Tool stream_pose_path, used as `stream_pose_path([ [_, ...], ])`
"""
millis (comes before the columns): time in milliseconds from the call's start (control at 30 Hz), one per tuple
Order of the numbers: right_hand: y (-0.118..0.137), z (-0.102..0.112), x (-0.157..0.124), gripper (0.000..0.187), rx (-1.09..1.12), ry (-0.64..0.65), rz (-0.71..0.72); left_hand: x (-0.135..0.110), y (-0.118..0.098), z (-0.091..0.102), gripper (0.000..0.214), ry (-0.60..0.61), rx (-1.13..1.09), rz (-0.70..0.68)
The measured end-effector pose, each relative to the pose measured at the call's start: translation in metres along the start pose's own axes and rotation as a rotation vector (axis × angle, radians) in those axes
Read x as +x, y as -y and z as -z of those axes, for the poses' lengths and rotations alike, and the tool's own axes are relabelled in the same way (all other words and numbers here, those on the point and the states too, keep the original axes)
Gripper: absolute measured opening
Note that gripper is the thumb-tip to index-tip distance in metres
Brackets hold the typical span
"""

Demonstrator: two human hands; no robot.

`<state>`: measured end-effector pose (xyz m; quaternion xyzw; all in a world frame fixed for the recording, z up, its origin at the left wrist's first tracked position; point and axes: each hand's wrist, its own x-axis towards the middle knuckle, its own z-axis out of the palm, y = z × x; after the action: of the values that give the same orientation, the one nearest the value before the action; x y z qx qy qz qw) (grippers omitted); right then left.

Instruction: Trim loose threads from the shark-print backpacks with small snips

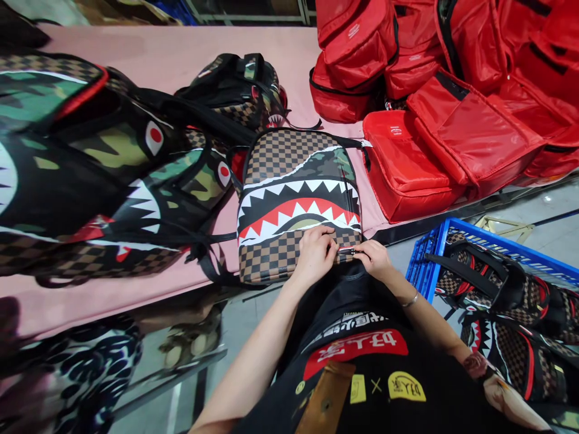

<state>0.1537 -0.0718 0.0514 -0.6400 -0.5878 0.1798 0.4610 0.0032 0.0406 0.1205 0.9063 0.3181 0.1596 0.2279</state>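
A backpack (294,163) with a brown-and-black check and a toothed shark mouth lies face up at the near edge of the pink table. My left hand (316,253) rests on its lower front with the fingers curled together near the right corner. Close beside it, my right hand (371,256) pinches a small dark piece with a red-and-white strip, which looks like a zipper end (347,250). Its exact kind is hard to make out. Black straps trail from the backpack's left side.
More shark backpacks (181,175) pile up on the left, with another (239,90) behind. Red inside-out bags (420,163) heap on the right of the pink table (149,48). A blue crate (511,241) at lower right holds finished-looking backpacks (493,277). Someone's patterned clothing (99,374) shows at lower left.
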Motion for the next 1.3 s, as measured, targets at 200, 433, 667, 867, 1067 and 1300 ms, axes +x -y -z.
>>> stream_pose_path([
  [200,0.030,-0.006,-0.020,0.015,0.311,-0.176,-0.458,0.000,0.002,-0.001,0.016,-0.015,-0.018,0.008],
  [433,0.068,-0.010,-0.032,0.035,1.341,0.095,-1.004,0.000,0.000,-0.001,0.020,-0.027,-0.021,0.024],
  [667,0.077,-0.012,-0.024,0.026,1.749,0.193,-1.176,-0.001,0.000,0.001,0.020,-0.038,-0.037,0.010],
  [867,0.092,-0.019,-0.010,0.025,1.891,0.056,-1.232,-0.002,0.000,0.000,0.019,-0.059,-0.031,-0.001],
  [1067,0.098,-0.035,-0.005,0.028,1.928,-0.083,-1.201,-0.004,-0.002,0.000,0.020,-0.068,-0.036,-0.012],
  [1300,0.097,-0.038,-0.014,0.029,1.904,-0.109,-1.166,-0.011,-0.009,0.014,0.018,-0.117,-0.238,-0.024],
])
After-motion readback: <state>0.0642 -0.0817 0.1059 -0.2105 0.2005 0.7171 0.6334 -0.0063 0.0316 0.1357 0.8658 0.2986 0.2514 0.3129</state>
